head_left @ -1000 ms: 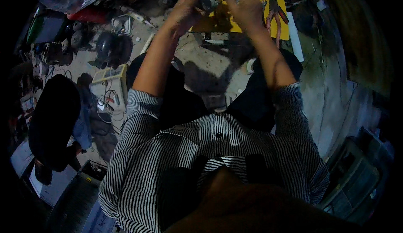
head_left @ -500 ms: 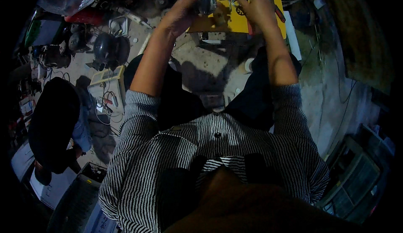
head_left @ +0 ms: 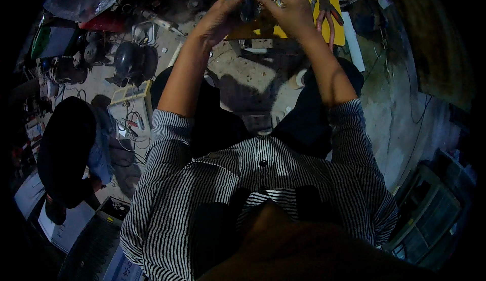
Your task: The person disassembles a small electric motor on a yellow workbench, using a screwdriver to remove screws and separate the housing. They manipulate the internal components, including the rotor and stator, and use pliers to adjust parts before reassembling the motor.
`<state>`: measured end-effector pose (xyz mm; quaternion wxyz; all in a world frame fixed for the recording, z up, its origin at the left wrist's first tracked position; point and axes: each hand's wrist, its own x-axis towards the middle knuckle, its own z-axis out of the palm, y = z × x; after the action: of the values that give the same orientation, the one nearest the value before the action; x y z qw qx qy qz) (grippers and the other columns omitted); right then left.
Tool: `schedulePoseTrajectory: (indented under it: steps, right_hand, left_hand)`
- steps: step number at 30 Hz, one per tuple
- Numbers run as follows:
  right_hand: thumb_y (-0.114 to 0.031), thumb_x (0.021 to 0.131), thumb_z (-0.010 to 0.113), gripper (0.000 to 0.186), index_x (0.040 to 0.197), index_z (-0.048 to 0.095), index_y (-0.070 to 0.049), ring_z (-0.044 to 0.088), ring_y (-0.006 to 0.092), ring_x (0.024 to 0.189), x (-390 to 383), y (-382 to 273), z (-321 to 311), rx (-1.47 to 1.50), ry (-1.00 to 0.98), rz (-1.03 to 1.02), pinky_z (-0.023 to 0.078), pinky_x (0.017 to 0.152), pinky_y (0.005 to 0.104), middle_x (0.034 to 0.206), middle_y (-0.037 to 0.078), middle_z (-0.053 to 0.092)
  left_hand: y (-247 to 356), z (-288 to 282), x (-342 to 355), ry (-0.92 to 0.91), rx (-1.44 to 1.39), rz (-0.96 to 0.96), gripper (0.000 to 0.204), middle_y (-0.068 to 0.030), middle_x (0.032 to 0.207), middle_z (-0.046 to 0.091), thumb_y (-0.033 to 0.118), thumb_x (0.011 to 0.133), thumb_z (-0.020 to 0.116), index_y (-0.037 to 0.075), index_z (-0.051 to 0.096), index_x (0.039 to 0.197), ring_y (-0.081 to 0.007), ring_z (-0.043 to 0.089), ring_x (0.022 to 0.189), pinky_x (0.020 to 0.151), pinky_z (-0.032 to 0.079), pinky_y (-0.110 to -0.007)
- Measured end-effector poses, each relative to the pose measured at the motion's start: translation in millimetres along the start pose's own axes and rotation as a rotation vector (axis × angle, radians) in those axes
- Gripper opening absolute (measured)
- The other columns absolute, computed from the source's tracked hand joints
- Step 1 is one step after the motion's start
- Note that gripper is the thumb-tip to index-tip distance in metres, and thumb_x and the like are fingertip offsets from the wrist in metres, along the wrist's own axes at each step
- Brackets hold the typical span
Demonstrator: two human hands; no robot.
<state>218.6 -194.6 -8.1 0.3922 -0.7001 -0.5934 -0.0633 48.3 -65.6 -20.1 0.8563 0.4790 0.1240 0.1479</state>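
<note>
Across the top centre of the frame, a yellow board (head_left: 240, 33) lies beneath the left hand (head_left: 221, 17), which is curled firmly round a dark, grimy-looking, roughly rounded part (head_left: 244, 0). The right hand (head_left: 289, 6) is half closed just beside that part; whether it pinches anything cannot be told. Reddish-handled pliers (head_left: 326, 8) lie toward the board's right edge. Below its near edge, bare floor (head_left: 253, 60) opens between the knees. At left centre, cables (head_left: 133, 117) cross a pale box (head_left: 117, 114), contents unclear.
</note>
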Motion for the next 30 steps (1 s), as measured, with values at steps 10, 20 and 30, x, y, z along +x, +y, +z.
schedulePoseTrajectory:
  steps: [10, 20, 30]
  right_hand:
    - [-0.023, 0.099, 0.068, 0.025, 0.112, 0.068, -0.002, 0.069, 0.0290, 0.093, 15.8, 8.6, -30.5, 0.372, -0.034, 0.358, 0.056, 0.083, 0.0411, 0.099, 0.015, 0.069]
    - [-0.030, 0.098, 0.069, 0.034, 0.114, 0.070, 0.000, 0.071, 0.0283, 0.085, -2.5, 37.7, -24.8, -0.287, -0.218, 0.316, 0.057, 0.074, 0.0449, 0.097, 0.018, 0.072]
    - [-0.049, 0.083, 0.072, 0.064, 0.126, 0.054, -0.005, 0.070, 0.0414, 0.097, -7.2, -12.2, 28.6, -0.313, -0.339, 0.327, 0.056, 0.077, 0.0526, 0.108, 0.020, 0.070]
  left_hand:
    - [22.0, 21.2, 2.4, 0.379, 0.053, -0.179, 0.099, -0.0156, 0.154, 0.042, 0.077, 0.083, 0.062, 0.011, 0.040, 0.153, -0.0364, 0.044, 0.138, 0.110, 0.040, -0.060]
    - [15.0, -13.7, 12.4, 0.070, -0.141, 0.064, 0.093, -0.0106, 0.140, 0.055, 0.079, 0.085, 0.056, 0.011, 0.047, 0.147, -0.0291, 0.056, 0.123, 0.095, 0.051, -0.046]
    - [34.7, -26.2, 1.0, 0.082, -0.424, 0.139, 0.079, -0.0122, 0.128, 0.064, 0.073, 0.092, 0.052, 0.008, 0.056, 0.137, -0.0303, 0.062, 0.117, 0.104, 0.050, -0.050]
